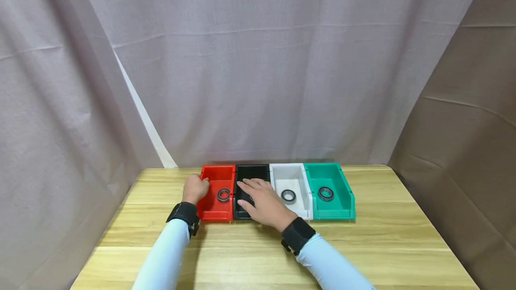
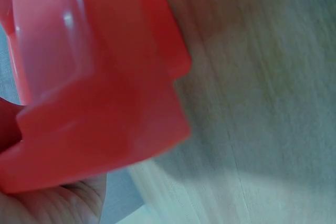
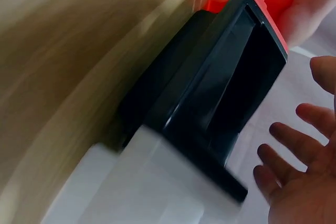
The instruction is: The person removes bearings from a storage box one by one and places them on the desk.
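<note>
We are seeing a red bin (image 1: pixel 216 206), black bin (image 1: pixel 252 172), white bin (image 1: pixel 287 179), green bin (image 1: pixel 324 177), pale-blue sleeves (image 1: pixel 163 256) and wood-grained yellowish table (image 1: pixel 246 254).

Head view: right hand (image 1: pixel 264 204) covers most of the ring (image 1: pixel 251 198) in black bin (image 1: pixel 251 171); sleeves (image 1: pixel 163 254) cropped at bottom. Left wrist: red bin (image 2: pixel 105 103) hides part of left hand (image 2: pixel 63 204), both edge-cut. Right wrist: white bin (image 3: pixel 142 182) blurred, cut off below.

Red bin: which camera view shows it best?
The head view: the red bin shows its interior and ring. The left wrist view gives a cropped close-up; the right wrist view, only a part beyond the black bin.
</note>
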Available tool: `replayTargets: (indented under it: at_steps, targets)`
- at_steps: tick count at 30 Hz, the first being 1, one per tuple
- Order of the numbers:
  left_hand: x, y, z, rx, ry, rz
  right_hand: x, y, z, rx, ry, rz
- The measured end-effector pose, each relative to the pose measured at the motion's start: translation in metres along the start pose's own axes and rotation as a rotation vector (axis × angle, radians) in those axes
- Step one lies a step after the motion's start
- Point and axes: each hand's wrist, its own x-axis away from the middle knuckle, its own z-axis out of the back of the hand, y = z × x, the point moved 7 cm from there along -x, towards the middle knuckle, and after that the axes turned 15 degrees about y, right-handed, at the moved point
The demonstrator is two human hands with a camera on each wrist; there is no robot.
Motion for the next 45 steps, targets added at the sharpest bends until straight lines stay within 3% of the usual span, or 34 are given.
replayTargets:
  at_steps: [10,17,23,33,40,45]
  targets:
    - [0.005,-0.004,0.0,0.059,-0.02,0.074,-0.034,-0.019,-0.034,0.006,-0.108,0.081]
    - [0.001,-0.003,0.006,0.041,0.013,0.009,-0.057,-0.033,-0.057,0.016,-0.156,0.088]
    - [0.001,-0.003,0.008,0.044,0.002,0.011,-0.069,-0.043,-0.078,0.162,-0.24,0.042]
    - [0.01,0.002,0.011,0.056,-0.012,0.037,-0.082,-0.055,-0.102,0.508,-0.312,0.077]
    - [0.006,0.002,0.014,0.05,0.0,0.042,-0.086,-0.058,-0.102,0.505,-0.29,0.058]
    - [0.007,-0.003,0.012,0.067,-0.027,0.069,-0.083,-0.058,-0.105,0.524,-0.305,0.065]
